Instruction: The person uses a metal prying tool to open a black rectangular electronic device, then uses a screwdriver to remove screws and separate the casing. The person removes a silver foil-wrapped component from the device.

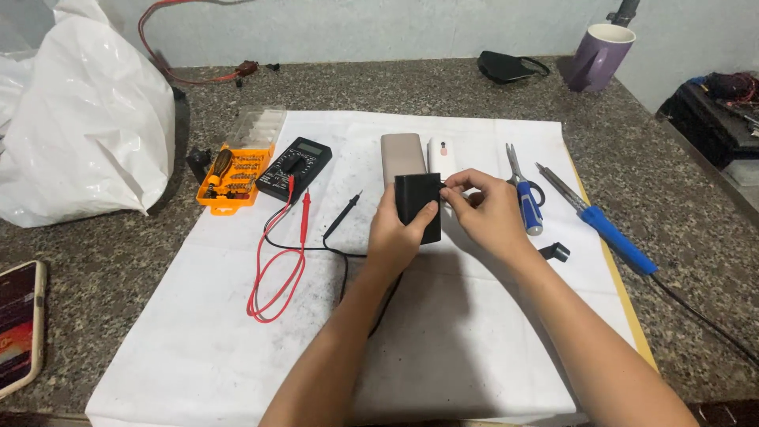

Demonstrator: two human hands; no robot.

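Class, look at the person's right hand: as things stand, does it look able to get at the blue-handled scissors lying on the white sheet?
Probably yes. The right hand pinches at the edge of the black box, and the blue-handled scissors lie flat just beside it on the white sheet, with nothing between them.

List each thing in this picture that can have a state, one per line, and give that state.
Black box: held upright in left hand; right hand pinches at its top right corner.
Multimeter: flat, probes lying loose.
Bit case: open, lid back.
Phone: screen lit.
Mug: tilted, contents not visible.
Scissors: closed.
Soldering iron: lying on paper.
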